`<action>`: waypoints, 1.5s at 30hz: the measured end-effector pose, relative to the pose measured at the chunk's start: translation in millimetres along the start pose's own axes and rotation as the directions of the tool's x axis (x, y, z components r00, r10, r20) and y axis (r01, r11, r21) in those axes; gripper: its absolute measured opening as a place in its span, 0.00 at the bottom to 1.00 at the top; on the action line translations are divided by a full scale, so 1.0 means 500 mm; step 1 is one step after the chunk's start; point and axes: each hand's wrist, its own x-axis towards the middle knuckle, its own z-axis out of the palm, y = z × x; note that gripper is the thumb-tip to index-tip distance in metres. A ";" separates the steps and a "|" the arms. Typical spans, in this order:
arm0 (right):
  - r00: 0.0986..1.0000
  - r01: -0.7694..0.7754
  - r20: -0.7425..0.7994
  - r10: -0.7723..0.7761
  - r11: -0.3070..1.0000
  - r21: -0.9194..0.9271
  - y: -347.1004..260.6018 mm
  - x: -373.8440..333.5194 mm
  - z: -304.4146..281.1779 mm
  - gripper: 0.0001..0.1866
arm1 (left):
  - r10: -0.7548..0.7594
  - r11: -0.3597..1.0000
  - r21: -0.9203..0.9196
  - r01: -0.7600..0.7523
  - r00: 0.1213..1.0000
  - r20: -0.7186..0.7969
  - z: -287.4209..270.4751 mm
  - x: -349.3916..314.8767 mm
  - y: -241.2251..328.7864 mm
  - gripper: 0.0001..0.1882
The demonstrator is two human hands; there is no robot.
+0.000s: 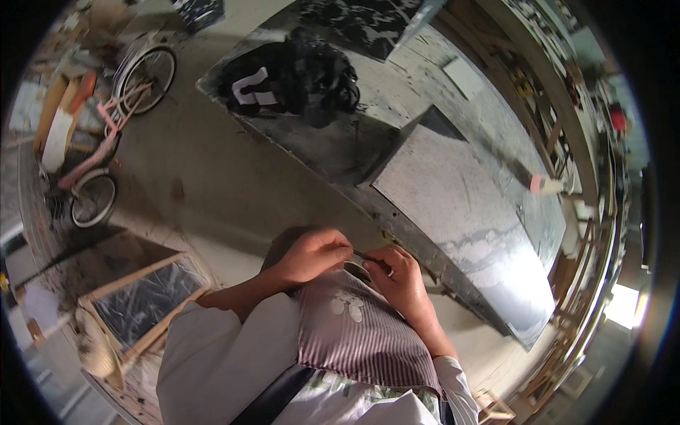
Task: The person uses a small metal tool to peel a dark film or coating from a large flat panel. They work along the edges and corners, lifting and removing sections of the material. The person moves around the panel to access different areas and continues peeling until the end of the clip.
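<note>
My left hand [315, 255] is closed in a pinch in front of my waist, its fingertips on one end of a thin dark strip [360, 254]. At the other end, my right hand [394, 271] pinches the strip between thumb and fingers. What the strip is made of is too small to tell. Both hands are just above a striped apron [365, 327] with a pale appliqué on it. Beyond them stands a dark work table [333, 159], its near edge close to my right hand.
A large grey sheet-topped slab [453, 191] lies on the table's right part. Farther off on it are a black bag [297, 78] and a dark marbled panel [358, 25]. A pink bicycle [106, 142] stands at left, a wood-framed panel [149, 301] below it, and wooden racks [567, 106] at right.
</note>
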 end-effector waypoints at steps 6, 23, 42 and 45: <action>0.987 0.108 0.140 -0.078 0.968 -0.225 0.019 0.079 -0.019 0.06 | 0.258 0.939 -0.174 -0.298 0.941 -0.221 0.005 0.037 -0.075 0.06; 0.771 0.294 0.608 0.187 0.744 -0.600 -0.053 0.442 -0.088 0.07 | 0.120 0.886 -0.312 -0.342 0.821 -0.558 0.032 0.232 -0.076 0.11; 0.547 0.156 0.588 0.596 0.618 -0.771 -0.056 0.521 -0.115 0.11 | 0.178 0.861 -0.370 -0.349 0.888 -0.423 -0.006 0.290 -0.065 0.07; 0.488 -0.148 0.471 0.735 0.602 -0.785 -0.047 0.504 -0.129 0.11 | 0.503 0.847 0.088 -0.524 0.738 -0.449 -0.024 0.316 -0.065 0.05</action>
